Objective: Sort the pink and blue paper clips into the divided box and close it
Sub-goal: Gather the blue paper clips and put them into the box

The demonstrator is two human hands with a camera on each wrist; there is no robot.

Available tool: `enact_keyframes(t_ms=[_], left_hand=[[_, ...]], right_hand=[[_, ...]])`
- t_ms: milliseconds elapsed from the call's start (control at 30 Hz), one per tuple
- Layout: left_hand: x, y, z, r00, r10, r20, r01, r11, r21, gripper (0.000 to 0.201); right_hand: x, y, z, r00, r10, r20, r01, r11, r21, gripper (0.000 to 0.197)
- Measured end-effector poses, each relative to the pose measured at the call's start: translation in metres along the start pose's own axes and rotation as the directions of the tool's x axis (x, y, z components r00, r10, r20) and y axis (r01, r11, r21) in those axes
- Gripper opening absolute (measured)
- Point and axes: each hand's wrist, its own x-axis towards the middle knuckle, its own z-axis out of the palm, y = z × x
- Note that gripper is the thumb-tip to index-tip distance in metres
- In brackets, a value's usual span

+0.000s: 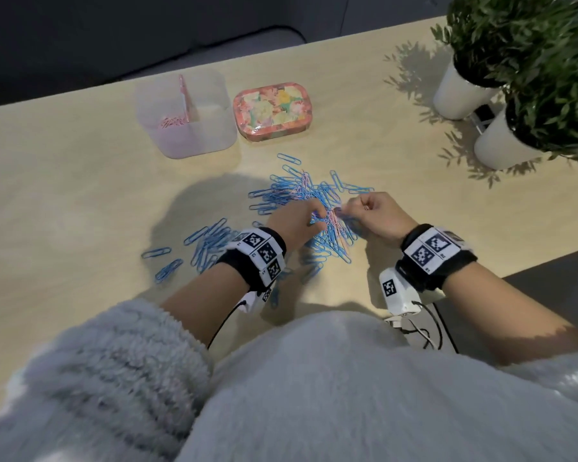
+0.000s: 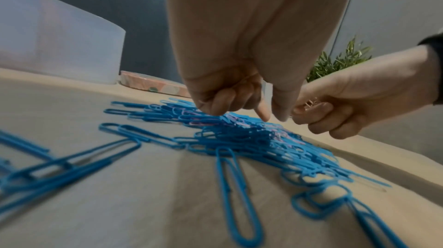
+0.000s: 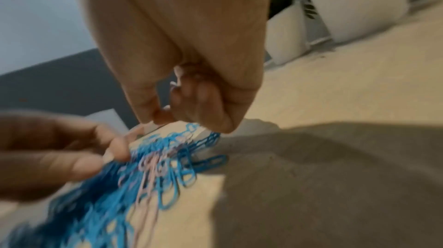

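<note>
A pale wooden tabletop [image 1: 80,195] is carrying a clear divided box [image 1: 184,111] at its far side, with pink clips lying in its left compartment and a floral lid [image 1: 272,110] sitting just beside it. A heap of blue paper clips [image 1: 294,198] mixed with a few pink paper clips [image 1: 332,218] is lying nearer. Over it, the left hand [image 1: 292,225] is curling its fingers [image 2: 221,104] into the clips, while the right hand [image 1: 379,211] is pinching a few pink ones.

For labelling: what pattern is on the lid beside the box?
A floral print, pink-orange with yellow and green, on the lid; clearest in the head view.
</note>
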Motion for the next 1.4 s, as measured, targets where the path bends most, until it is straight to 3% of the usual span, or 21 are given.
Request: enact_keyframes(t_ms=[67, 133, 200, 267, 333, 433, 533, 633, 800, 967, 1067, 1167, 1200, 1267, 1333, 1400], left_hand=[[0.002, -0.001, 0.003, 1.0, -0.018, -0.025, 0.02, 0.998, 0.059, 0.019], [0.002, -0.005, 0.003, 0.997, -0.049, -0.052, 0.053, 0.996, 0.068, 0.017], [0.0, -0.012, -0.001, 0.996, -0.07, -0.051, 0.073, 0.995, 0.062, 0.017], [-0.004, -0.019, -0.008, 0.994, -0.103, -0.03, 0.105, 0.992, 0.074, 0.019], [-0.007, -0.022, -0.014, 0.992, -0.125, -0.022, 0.126, 0.988, 0.085, 0.017], [-0.007, -0.013, -0.017, 0.994, -0.099, -0.054, 0.102, 0.992, 0.07, 0.008], [0.0, 0.004, -0.011, 0.993, -0.098, -0.071, 0.102, 0.993, 0.058, 0.013], [0.007, 0.015, 0.0, 0.992, -0.11, -0.053, 0.115, 0.989, 0.091, 0.016], [0.011, 0.016, 0.01, 0.995, -0.078, -0.063, 0.088, 0.981, 0.173, 0.015], [0.009, 0.01, 0.009, 0.995, -0.055, -0.089, 0.071, 0.978, 0.196, 0.023], [0.007, 0.003, 0.007, 0.995, -0.049, -0.09, 0.064, 0.983, 0.172, 0.02], [0.007, -0.003, 0.004, 0.992, -0.056, -0.115, 0.077, 0.979, 0.187, 0.013], [0.007, -0.003, 0.003, 0.991, -0.046, -0.126, 0.072, 0.974, 0.214, 0.014], [0.007, -0.003, 0.003, 0.989, -0.008, -0.145, 0.052, 0.953, 0.299, 0.018], [0.007, 0.0, 0.004, 0.989, 0.03, -0.142, 0.034, 0.904, 0.427, 0.02], [0.008, 0.003, 0.007, 0.992, 0.065, -0.111, 0.006, 0.837, 0.547, 0.021]], right_hand=[[0.003, 0.007, 0.007, 0.999, -0.053, -0.005, 0.05, 0.968, -0.245, 0.032], [0.005, 0.006, 0.014, 0.994, -0.088, -0.058, 0.049, 0.877, -0.478, 0.028], [0.005, 0.0, 0.02, 0.991, -0.111, -0.071, 0.048, 0.806, -0.59, 0.02], [0.007, -0.003, 0.022, 0.993, -0.095, -0.062, 0.04, 0.803, -0.595, 0.012], [0.01, -0.003, 0.02, 0.996, -0.077, -0.048, 0.044, 0.872, -0.488, 0.016], [0.009, -0.006, 0.009, 0.998, -0.032, -0.062, 0.021, 0.986, -0.167, 0.017], [0.009, -0.01, -0.003, 0.995, 0.006, -0.102, -0.002, 0.999, 0.034, 0.016], [0.006, -0.014, -0.014, 0.987, 0.076, -0.138, -0.05, 0.982, 0.184, 0.022], [-0.004, -0.017, -0.026, 0.992, 0.127, -0.002, -0.104, 0.826, 0.555, 0.019], [-0.01, -0.008, -0.028, 0.991, 0.097, 0.088, -0.13, 0.778, 0.614, 0.024], [-0.012, -0.001, -0.021, 0.98, 0.134, 0.147, -0.185, 0.884, 0.429, 0.023], [-0.019, 0.01, -0.014, 0.985, 0.114, 0.126, -0.111, 0.993, -0.03, 0.038], [-0.021, 0.014, -0.013, 0.991, 0.076, 0.107, -0.048, 0.969, -0.244, 0.039], [-0.023, 0.018, -0.01, 0.997, 0.05, 0.066, -0.004, 0.83, -0.558, 0.036], [-0.027, 0.018, -0.002, 0.998, 0.055, 0.015, -0.031, 0.752, -0.658, 0.034], [-0.029, 0.016, 0.007, 0.998, 0.052, -0.03, -0.058, 0.737, -0.674, 0.032]])
